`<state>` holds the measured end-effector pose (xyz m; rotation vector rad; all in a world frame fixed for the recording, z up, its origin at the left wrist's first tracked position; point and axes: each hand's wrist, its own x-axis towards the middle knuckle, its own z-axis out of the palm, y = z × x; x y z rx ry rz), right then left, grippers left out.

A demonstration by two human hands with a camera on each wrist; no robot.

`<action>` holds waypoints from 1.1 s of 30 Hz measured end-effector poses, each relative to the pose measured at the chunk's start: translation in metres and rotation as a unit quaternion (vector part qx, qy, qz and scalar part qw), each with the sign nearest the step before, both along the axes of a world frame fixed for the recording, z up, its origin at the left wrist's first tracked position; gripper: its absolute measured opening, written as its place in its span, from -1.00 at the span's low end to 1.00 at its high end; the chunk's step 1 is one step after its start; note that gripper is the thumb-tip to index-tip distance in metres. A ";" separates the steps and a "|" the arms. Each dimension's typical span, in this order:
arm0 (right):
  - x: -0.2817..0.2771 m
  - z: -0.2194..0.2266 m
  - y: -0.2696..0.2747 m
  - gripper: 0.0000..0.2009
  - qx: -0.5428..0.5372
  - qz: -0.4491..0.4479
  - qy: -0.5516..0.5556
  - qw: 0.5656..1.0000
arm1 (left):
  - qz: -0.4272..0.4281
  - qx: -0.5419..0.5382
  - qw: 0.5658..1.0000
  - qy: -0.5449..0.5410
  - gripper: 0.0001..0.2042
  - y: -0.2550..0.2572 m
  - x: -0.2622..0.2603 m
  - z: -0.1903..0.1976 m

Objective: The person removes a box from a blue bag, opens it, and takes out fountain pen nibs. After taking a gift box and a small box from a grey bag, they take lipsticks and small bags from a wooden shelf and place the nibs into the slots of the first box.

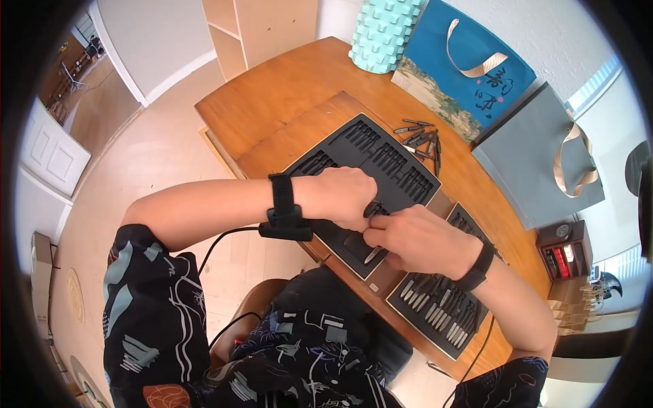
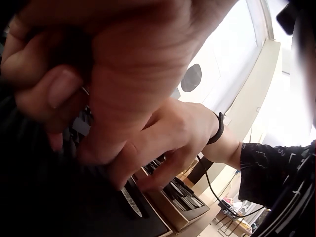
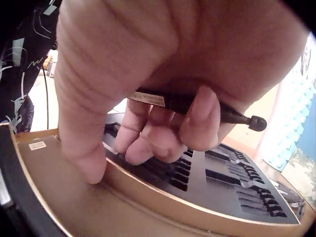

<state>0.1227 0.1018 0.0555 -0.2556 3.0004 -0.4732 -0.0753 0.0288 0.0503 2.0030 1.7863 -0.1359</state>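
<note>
From your head camera, your two hands meet over the near part of a black slotted tray (image 1: 391,180) on a wooden table (image 1: 258,122). Your left hand (image 1: 343,194) comes in from 9 o'clock, your right hand (image 1: 425,238) from 4 o'clock, each wearing a black band. At 6 o'clock from where they meet, a slim silver-tipped piece (image 1: 373,255) lies on the tray. At 5 o'clock stands a second tray (image 1: 420,330), filled with dark and silver pieces. A loose pile of dark pieces (image 1: 425,143) lies on the table at 1 o'clock. Beyond it are a blue gift bag (image 1: 469,41) at 1 o'clock, a grey bag (image 1: 530,149) at 2 and a turquoise bumpy cylinder (image 1: 384,34) at 12.

From your left wrist camera, your left hand fills the picture from 9 to 12 o'clock, its fingers bent inward in deep shadow — you cannot tell from here whether they grip anything. Your right hand sits just beyond, fingers reaching down towards 7 o'clock. The silver-tipped piece shows beneath them.

From your right wrist camera, a dark pen-like piece (image 3: 175,104) crosses the middle under your right palm. A curled finger clasps it; its pale label faces you, and its knobbed end points to 3 o'clock. The slotted tray spreads below, towards 4 o'clock.
</note>
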 end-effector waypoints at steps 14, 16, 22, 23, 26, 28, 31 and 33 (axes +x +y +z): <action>0.015 -0.011 0.007 -0.72 -0.040 -0.028 0.032 0.998 | 0.004 -0.119 0.993 -0.001 -0.49 0.021 0.005 0.015; 0.018 -0.014 0.010 -0.78 -0.061 -0.016 0.052 0.997 | 0.012 -0.111 0.994 -0.001 -0.50 0.014 0.008 0.019; 0.028 0.008 0.033 -0.87 -0.075 -0.136 0.176 0.972 | 0.019 -0.035 0.999 0.016 -0.57 -0.002 0.014 0.014; 0.025 0.005 0.049 -0.85 -0.070 -0.195 0.189 0.960 | 0.018 -0.035 0.999 0.014 -0.57 -0.005 0.015 0.013; 0.009 0.001 0.093 -0.80 0.072 -0.357 0.082 0.928 | 0.016 -0.055 0.998 -0.004 -0.58 -0.011 0.016 0.007; -0.006 -0.019 0.123 -0.77 0.089 -0.381 0.071 0.917 | -0.001 -0.008 1.000 0.014 -0.59 -0.015 0.018 0.004; -0.022 -0.037 0.150 -0.73 0.059 -0.395 0.025 0.916 | -0.045 0.078 0.995 0.033 -0.63 -0.025 0.025 0.004; -0.029 -0.046 0.154 -0.71 -0.027 -0.407 0.054 0.911 | -0.048 0.096 0.993 0.046 -0.68 -0.028 0.031 0.003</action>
